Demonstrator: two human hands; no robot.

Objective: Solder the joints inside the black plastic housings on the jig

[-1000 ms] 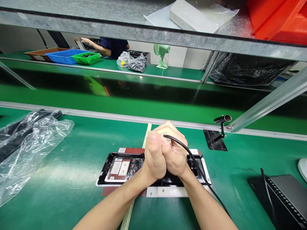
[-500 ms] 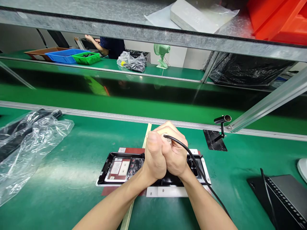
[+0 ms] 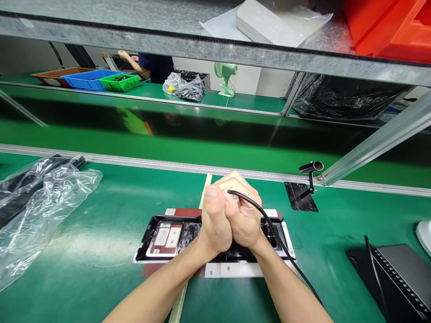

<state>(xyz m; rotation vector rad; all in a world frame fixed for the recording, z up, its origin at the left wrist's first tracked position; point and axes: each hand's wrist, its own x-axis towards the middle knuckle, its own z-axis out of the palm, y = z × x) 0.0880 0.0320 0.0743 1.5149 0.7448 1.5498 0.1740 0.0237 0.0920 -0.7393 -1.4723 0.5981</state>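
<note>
Both of my hands are closed together around a corded hand tool (image 3: 233,195). Only its pale, metallic-looking top end shows between the fingers; the rest is hidden, so its kind is unclear. My left hand (image 3: 216,222) presses against my right hand (image 3: 247,224). A black cable (image 3: 274,229) leaves the tool's top and runs down past my right forearm. Below the hands lies a long black plastic housing (image 3: 147,240) with its inside facing up, its middle covered by my hands. It sits on a fixture with a reddish-brown base (image 3: 186,211) and a white strip (image 3: 244,270).
Plastic-wrapped black parts (image 3: 50,202) lie at left. At right stand a small black tube holder (image 3: 311,168) and a dark slotted box (image 3: 400,273). A metal shelf (image 3: 151,40) crosses overhead. Beyond the partition are bins (image 3: 119,83), a fan (image 3: 226,76) and another person's arm (image 3: 134,65).
The view has shifted very slightly. My hands keep the same clasp over the housing, with no other visible change.
</note>
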